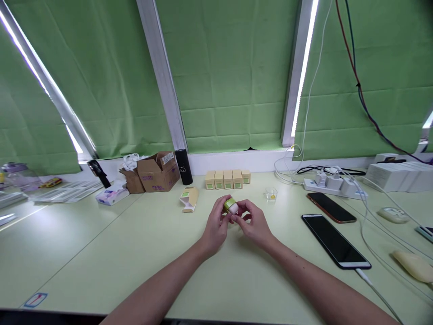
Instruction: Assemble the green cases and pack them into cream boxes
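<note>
Between my two hands, a little above the table, is a small green-and-white object (pixel 231 205), its exact kind too small to make out. My left hand (pixel 217 222) is closed around its left side. Fingers of my right hand (pixel 253 222) pinch at its white right end. Beyond my hands stands a row of several small tan boxes (pixel 223 179) with green labels. An opened tan box (pixel 189 199) lies to the left of my hands. A small clear container (pixel 270 194) with something yellow in it sits to the right.
At the back left are a cardboard box (pixel 158 171), a black cylinder (pixel 183 167) and a tissue pack (pixel 112 194). Two phones, a dark one (pixel 331 207) and a white-edged one (pixel 336 240), lie on the right. Cables run from a power strip (pixel 334 186) across the right side.
</note>
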`<state>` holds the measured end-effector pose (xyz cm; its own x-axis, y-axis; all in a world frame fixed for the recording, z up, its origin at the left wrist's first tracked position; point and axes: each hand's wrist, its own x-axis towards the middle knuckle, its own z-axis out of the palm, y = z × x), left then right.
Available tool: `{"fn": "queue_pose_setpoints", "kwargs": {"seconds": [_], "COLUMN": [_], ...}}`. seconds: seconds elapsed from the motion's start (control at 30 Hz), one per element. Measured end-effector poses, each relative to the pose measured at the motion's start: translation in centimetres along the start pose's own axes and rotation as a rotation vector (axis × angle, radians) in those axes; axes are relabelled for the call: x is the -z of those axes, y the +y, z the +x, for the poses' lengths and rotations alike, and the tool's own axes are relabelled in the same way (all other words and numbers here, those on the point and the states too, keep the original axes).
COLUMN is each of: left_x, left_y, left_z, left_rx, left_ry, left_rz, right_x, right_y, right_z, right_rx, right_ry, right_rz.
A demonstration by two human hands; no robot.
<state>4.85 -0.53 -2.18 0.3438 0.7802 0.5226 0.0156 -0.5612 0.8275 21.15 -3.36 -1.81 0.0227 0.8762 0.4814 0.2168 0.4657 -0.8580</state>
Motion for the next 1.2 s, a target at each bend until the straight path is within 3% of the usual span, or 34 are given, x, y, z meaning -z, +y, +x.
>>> {"fn": "queue_pose_setpoints", "kwargs": {"seconds": [0.27, 0.53, 0.83, 1.2], "left_x": [-0.1, 0.0, 0.2, -0.9], "left_y": [0.1, -0.4, -0.2, 0.6], "left_z": [0.3, 0.6, 0.7, 0.7], "left_rx": [0.121, 0.142, 0.15, 0.163], "left_ry": [0.007, -0.023, -0.012, 0.104], "left_rz": [-0.189, -0.237, -0.231, -0.183], "right_x": [0.3, 0.8, 0.6, 0.2], "right_y": [0.9, 0.9, 1.3, 1.2], "right_z": [0.2, 0.1, 0.2, 0.6], "right_rx": [0.16, 0.542, 0.541, 0.615], "right_ry": [0.065, 0.05, 0.025, -0.023], "right_rz": [-0.213, -0.641, -0.697, -0.659]}}
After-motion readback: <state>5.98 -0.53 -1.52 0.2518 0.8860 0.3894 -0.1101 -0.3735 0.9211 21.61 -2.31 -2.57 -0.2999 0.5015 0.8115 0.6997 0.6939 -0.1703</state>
